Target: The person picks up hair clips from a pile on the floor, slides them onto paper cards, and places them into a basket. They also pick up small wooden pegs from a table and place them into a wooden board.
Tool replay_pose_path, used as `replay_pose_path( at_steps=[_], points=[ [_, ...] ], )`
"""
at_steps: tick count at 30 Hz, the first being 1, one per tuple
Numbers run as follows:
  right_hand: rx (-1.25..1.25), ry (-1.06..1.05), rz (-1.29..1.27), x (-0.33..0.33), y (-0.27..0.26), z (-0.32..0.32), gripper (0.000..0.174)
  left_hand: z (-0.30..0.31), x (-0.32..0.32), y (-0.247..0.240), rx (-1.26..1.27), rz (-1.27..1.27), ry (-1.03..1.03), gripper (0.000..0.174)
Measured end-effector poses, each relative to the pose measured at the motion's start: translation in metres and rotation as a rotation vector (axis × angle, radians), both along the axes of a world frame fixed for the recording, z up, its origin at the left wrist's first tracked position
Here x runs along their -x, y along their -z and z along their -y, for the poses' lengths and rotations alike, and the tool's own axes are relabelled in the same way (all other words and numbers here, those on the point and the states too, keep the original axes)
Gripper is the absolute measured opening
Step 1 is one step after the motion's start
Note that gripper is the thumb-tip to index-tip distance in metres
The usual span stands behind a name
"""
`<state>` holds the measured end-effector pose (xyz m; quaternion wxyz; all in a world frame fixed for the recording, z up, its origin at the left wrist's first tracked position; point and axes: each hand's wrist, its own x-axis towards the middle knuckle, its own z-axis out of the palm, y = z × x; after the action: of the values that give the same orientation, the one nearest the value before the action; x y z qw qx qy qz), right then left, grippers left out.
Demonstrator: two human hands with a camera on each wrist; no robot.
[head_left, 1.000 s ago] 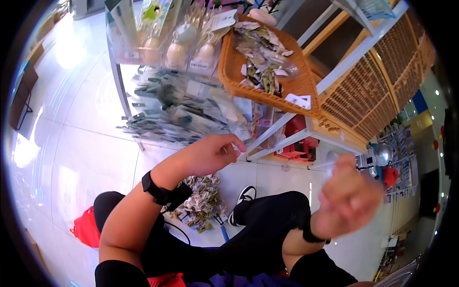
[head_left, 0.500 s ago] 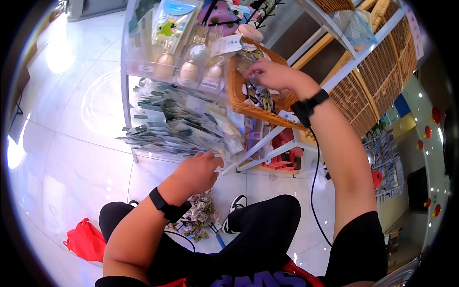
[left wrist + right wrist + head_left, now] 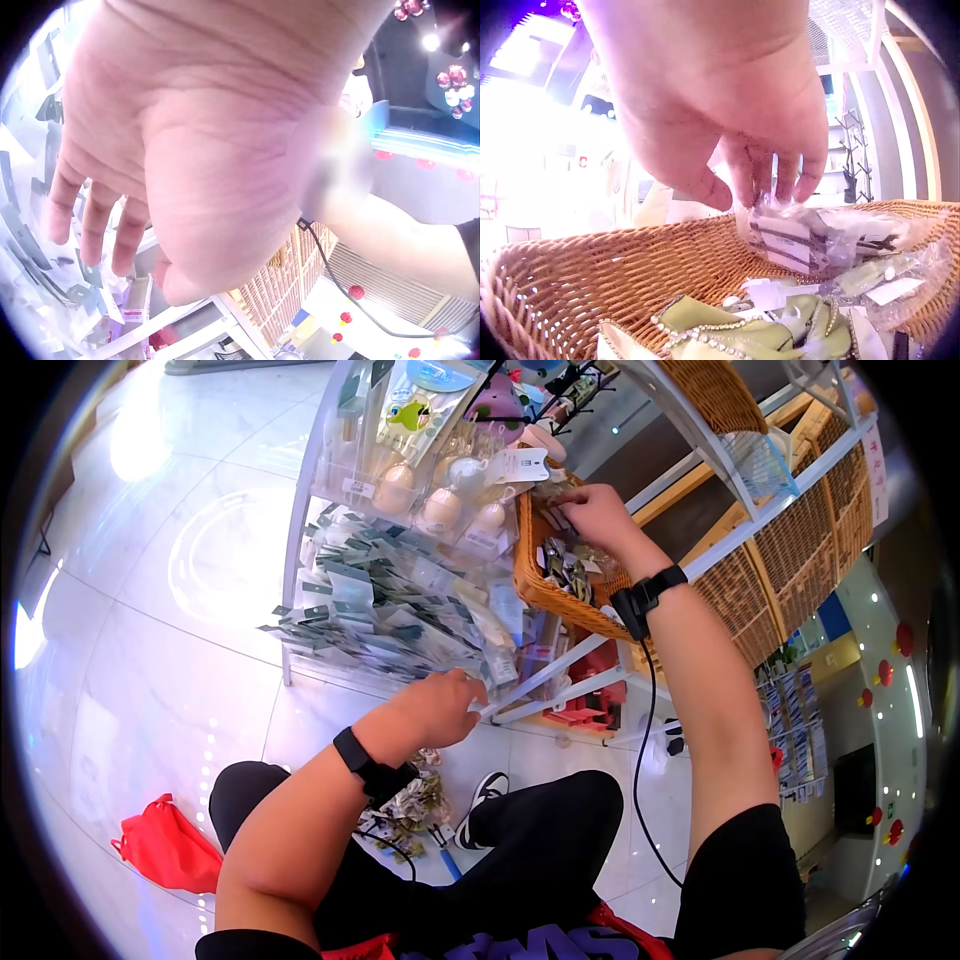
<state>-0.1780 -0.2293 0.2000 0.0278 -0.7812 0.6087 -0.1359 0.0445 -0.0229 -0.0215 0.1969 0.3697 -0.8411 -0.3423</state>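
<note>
My right hand (image 3: 600,520) reaches into a brown wicker basket (image 3: 527,565) on the shelf unit. In the right wrist view its fingers point down, with the fingertips right at a clear plastic bag (image 3: 810,240) of packed pieces. The thumb stands a little apart from them. Nearer in the basket lie green satin accessories with beaded edges (image 3: 720,326), and white tags. My left hand (image 3: 430,705) hovers before the lower shelf with loosely bent fingers and holds nothing; in the left wrist view its palm shows bare.
Packets in clear sleeves (image 3: 370,605) crowd the lower shelf beside the basket. Egg-shaped items (image 3: 442,508) hang above them. A pile of similar accessories (image 3: 415,810) lies on the floor between the legs. To the left is a red bag (image 3: 168,845). A black cable (image 3: 640,790) hangs from the right wrist.
My right hand has gone from blurred motion at the right into the basket, then deeper toward its far end. The left hand has shifted slightly and stays near the lower shelf.
</note>
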Motion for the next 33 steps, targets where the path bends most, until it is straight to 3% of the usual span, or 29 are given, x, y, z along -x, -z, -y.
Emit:
replay_pose_path(
  at_steps=[2, 4, 6, 8, 10, 11, 14, 16, 17, 18, 20, 21, 23, 26, 28, 29, 31, 32, 33],
  points=[
    [0.12, 0.054, 0.123, 0.005, -0.004, -0.007, 0.029, 0.001, -0.001, -0.002, -0.009, -0.033, -0.003, 0.031],
    [0.323, -0.029, 0.171, 0.014, -0.009, -0.014, 0.025, 0.002, -0.001, -0.001, -0.021, -0.136, 0.016, 0.032],
    [0.328, -0.011, 0.202, 0.021, -0.016, -0.023, 0.021, 0.002, 0.001, -0.001, -0.025, -0.18, 0.018, 0.032],
    [0.313, -0.04, 0.408, 0.024, -0.021, -0.034, 0.022, 0.004, 0.003, -0.005, -0.028, -0.226, 0.018, 0.032],
    [0.263, -0.021, 0.434, 0.016, -0.032, -0.064, 0.017, 0.009, 0.001, -0.017, -0.212, -0.298, 0.062, 0.034],
    [0.363, -0.111, 0.385, 0.009, -0.034, -0.085, 0.013, 0.013, 0.002, -0.018, -0.214, -0.301, 0.064, 0.034],
    [0.638, -0.424, 0.143, -0.022, -0.038, -0.159, 0.008, 0.02, 0.0, -0.028, -0.671, -0.649, 0.134, 0.081],
    [0.749, -0.726, -0.22, -0.036, -0.038, -0.204, 0.011, 0.018, -0.012, -0.051, -0.946, -0.848, 0.251, 0.105],
    [0.671, -0.796, -0.295, -0.042, -0.033, -0.225, 0.014, 0.017, -0.017, -0.058, -1.055, -0.954, 0.354, 0.106],
    [0.594, -0.867, -0.369, -0.045, -0.025, -0.241, 0.018, 0.017, -0.024, -0.061, -1.081, -1.057, 0.472, 0.093],
    [0.523, -0.906, -0.384, -0.049, -0.003, -0.258, 0.019, 0.001, -0.027, -0.079, -1.014, -1.228, 0.283, 0.066],
    [0.465, -0.947, -0.409, -0.048, 0.004, -0.263, 0.021, 0.0, -0.029, -0.076, -1.029, -1.226, 0.279, 0.066],
    [0.391, -0.951, -0.258, -0.043, 0.009, -0.26, 0.021, 0.008, -0.035, -0.073, -0.844, -1.063, 0.211, 0.047],
    [0.304, -0.861, -0.038, -0.035, 0.009, -0.256, 0.024, 0.004, -0.044, -0.082, -0.724, -0.871, 0.134, 0.044],
    [0.408, -0.479, 0.162, -0.036, 0.022, -0.254, 0.03, 0.01, -0.043, -0.074, -0.707, -0.813, 0.095, 0.044],
    [0.391, -0.471, 0.167, -0.036, 0.033, -0.251, 0.03, 0.014, -0.045, -0.069, -0.629, -0.699, 0.128, 0.044],
    [-0.002, -0.25, 0.484, -0.034, 0.058, -0.244, 0.038, 0.015, -0.049, -0.066, -0.522, -0.516, 0.161, 0.044],
    [-0.033, -0.239, 0.496, -0.032, 0.065, -0.241, 0.038, 0.019, -0.049, -0.06, -0.431, -0.422, 0.176, 0.049],
    [-0.298, -0.157, 0.557, -0.028, 0.071, -0.236, 0.039, 0.023, -0.051, -0.054, -0.28, -0.358, 0.153, 0.049]
  ],
)
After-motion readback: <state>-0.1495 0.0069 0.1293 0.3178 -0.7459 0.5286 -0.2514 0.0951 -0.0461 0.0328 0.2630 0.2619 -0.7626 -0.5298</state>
